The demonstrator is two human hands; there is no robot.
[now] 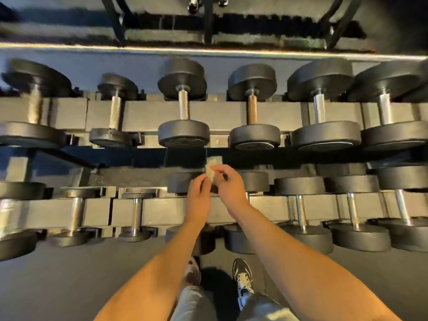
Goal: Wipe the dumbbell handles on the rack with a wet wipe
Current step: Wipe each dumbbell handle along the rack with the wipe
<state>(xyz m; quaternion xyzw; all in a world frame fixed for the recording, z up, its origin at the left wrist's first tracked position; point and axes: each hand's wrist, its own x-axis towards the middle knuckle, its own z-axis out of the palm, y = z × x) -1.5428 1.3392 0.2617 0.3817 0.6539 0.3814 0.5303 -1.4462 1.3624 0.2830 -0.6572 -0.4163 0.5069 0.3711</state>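
Both hands are up in front of the rack, and between them sits a small, crumpled, pale-beige wet wipe [211, 170], bunched into a soft uneven wad. The right hand [229, 185] pinches its upper edge with curled thumb and forefinger, and the left hand [198, 195] grips its lower edge with its fingertips drawn together. The wipe is off the metal, held in the air before the dark gap between the two tiers.

Above it, on the grey, flat-beamed steel rack [220, 114], runs the upper row of dumbbells with round, matte black rubber heads [184, 133]. One knurled silver steel handle [183, 105] stands just up and left of the wipe. Beside that, to the right, is a duller, brownish handle [252, 110].

The lower tier carries smooth, shiny chrome handles [301, 209], and the forearms cross over the middle of this row. The picture's left edge is smeared with blur.

Down below are a dark grey matte floor [69, 286] and a black-and-white laced trainer [243, 276].
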